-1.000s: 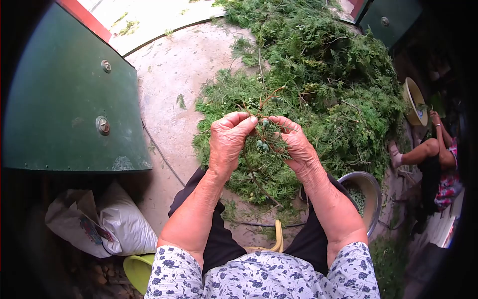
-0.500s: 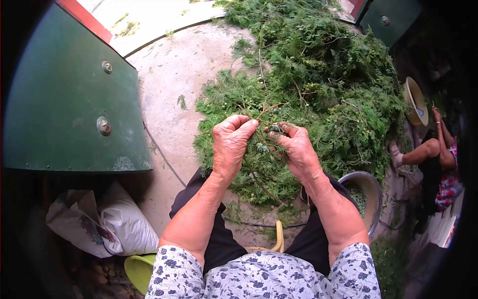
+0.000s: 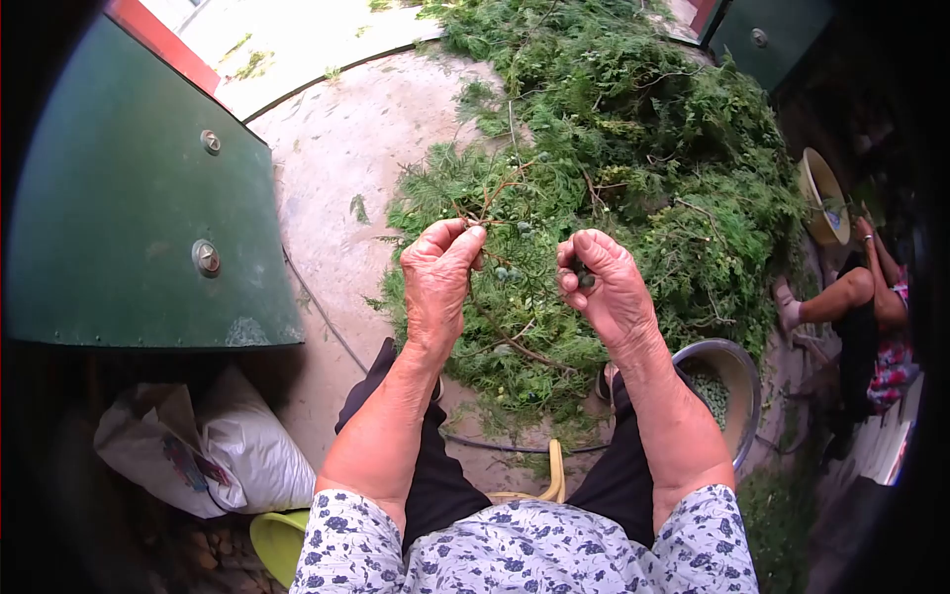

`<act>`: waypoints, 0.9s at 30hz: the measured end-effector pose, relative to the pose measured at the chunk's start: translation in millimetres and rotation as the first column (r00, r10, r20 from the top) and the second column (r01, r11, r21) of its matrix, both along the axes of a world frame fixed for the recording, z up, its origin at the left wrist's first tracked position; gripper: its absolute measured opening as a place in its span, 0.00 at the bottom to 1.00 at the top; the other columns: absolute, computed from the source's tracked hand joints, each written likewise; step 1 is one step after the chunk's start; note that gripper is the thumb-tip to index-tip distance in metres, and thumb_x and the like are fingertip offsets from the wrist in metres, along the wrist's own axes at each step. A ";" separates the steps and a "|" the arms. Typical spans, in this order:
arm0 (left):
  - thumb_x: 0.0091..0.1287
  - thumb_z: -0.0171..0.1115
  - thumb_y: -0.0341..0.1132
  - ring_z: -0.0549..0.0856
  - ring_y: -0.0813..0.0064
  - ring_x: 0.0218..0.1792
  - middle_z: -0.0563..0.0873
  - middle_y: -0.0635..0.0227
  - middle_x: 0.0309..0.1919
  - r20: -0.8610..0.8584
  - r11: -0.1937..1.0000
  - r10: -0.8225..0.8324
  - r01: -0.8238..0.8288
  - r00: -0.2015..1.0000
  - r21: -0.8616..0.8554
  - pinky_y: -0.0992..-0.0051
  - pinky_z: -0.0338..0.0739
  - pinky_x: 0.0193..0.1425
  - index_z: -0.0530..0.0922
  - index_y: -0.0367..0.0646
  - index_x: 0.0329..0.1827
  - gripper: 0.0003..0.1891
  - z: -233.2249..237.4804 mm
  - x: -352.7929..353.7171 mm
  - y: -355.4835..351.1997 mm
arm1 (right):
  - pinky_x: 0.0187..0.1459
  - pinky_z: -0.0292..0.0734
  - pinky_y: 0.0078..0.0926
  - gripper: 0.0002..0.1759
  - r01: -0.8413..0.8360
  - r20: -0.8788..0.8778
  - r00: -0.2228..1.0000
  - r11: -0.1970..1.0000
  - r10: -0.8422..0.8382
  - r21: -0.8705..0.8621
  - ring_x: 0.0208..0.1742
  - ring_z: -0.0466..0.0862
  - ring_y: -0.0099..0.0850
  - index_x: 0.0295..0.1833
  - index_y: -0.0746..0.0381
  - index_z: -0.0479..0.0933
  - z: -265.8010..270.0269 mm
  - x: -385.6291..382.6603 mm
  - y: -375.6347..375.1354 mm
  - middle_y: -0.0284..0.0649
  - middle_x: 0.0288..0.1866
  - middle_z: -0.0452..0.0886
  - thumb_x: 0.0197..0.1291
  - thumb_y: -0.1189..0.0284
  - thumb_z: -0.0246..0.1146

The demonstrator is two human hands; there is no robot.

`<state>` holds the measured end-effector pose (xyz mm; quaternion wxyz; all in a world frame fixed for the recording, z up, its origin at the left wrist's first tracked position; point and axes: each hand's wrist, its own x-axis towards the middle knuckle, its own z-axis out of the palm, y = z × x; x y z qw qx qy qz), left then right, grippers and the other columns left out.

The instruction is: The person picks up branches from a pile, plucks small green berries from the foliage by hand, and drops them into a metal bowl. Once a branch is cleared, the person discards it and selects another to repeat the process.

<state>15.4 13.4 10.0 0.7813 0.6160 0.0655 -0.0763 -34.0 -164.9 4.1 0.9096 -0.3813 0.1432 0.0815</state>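
Note:
Between thumb and fingers, my left hand pinches a thin evergreen branch. Small blue-green cones hang on it, beside the hand. My right hand is apart from the branch, its fingers curled around a few dark green cones. Beneath both hands lies a large heap of cut evergreen branches, feathery and green. To the right of my knee stands a metal basin with many small pale green cones inside.
A green metal door is at the left, above white sacks and a yellow-green basin. A co-worker sits at the right near a beige basin. A dark cable crosses the concrete floor.
My right hand has moved right and away from the branch, with cones now showing in its fingers. My left hand has shifted slightly left and up, still pinching the branch.

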 end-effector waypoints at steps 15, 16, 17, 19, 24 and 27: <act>0.60 0.62 0.32 0.68 0.94 0.17 0.77 0.79 0.20 0.107 0.991 -0.112 0.103 0.988 0.091 0.90 0.56 0.16 0.79 0.40 0.37 0.06 -12.6 -7.4 -8.6 | 0.15 0.57 0.09 0.08 -0.004 -0.062 0.998 0.973 -0.011 -0.230 0.19 0.69 0.14 0.39 0.63 0.75 5.7 1.0 17.8 0.27 0.25 0.73 0.58 0.71 0.63; 0.60 0.62 0.31 0.67 0.94 0.16 0.77 0.79 0.19 0.124 0.994 -0.085 0.075 0.989 0.077 0.90 0.55 0.16 0.79 0.40 0.37 0.05 -13.9 -6.5 -8.8 | 0.15 0.57 0.10 0.07 -0.013 -0.070 0.998 0.981 0.000 -0.193 0.19 0.69 0.14 0.39 0.63 0.75 7.0 0.0 17.5 0.27 0.25 0.73 0.58 0.72 0.63; 0.60 0.62 0.31 0.67 0.94 0.16 0.77 0.79 0.19 0.125 0.994 -0.082 0.073 0.989 0.077 0.90 0.55 0.16 0.79 0.40 0.37 0.05 -13.1 -4.3 -6.6 | 0.15 0.57 0.10 0.07 -0.015 -0.069 0.998 0.981 0.002 -0.193 0.19 0.69 0.14 0.39 0.63 0.75 7.0 -1.4 15.3 0.27 0.25 0.73 0.58 0.72 0.63; 0.60 0.62 0.31 0.66 0.94 0.14 0.76 0.79 0.19 0.044 0.999 0.039 -0.039 0.998 0.014 0.90 0.54 0.14 0.79 0.41 0.36 0.05 -7.9 1.4 1.3 | 0.16 0.57 0.11 0.05 -0.032 -0.016 0.999 0.996 0.031 -0.084 0.19 0.68 0.16 0.38 0.64 0.75 6.8 -4.0 5.8 0.28 0.24 0.72 0.57 0.76 0.62; 0.60 0.62 0.30 0.71 0.91 0.20 0.78 0.77 0.20 -0.030 0.999 -0.051 0.052 0.998 0.008 0.89 0.60 0.20 0.79 0.39 0.35 0.04 1.9 -1.6 4.9 | 0.20 0.64 0.16 0.08 0.029 0.053 0.998 0.993 -0.035 0.115 0.26 0.73 0.22 0.42 0.66 0.70 0.5 1.2 -13.4 0.42 0.36 0.75 0.57 0.76 0.58; 0.59 0.63 0.31 0.69 0.93 0.16 0.78 0.77 0.19 -0.008 0.997 -0.074 0.074 0.997 -0.018 0.89 0.54 0.16 0.79 0.41 0.35 0.05 1.5 -0.1 3.1 | 0.21 0.65 0.16 0.08 0.077 0.019 0.996 0.979 -0.082 0.189 0.27 0.73 0.23 0.43 0.66 0.70 1.0 3.9 -14.1 0.42 0.37 0.75 0.58 0.75 0.58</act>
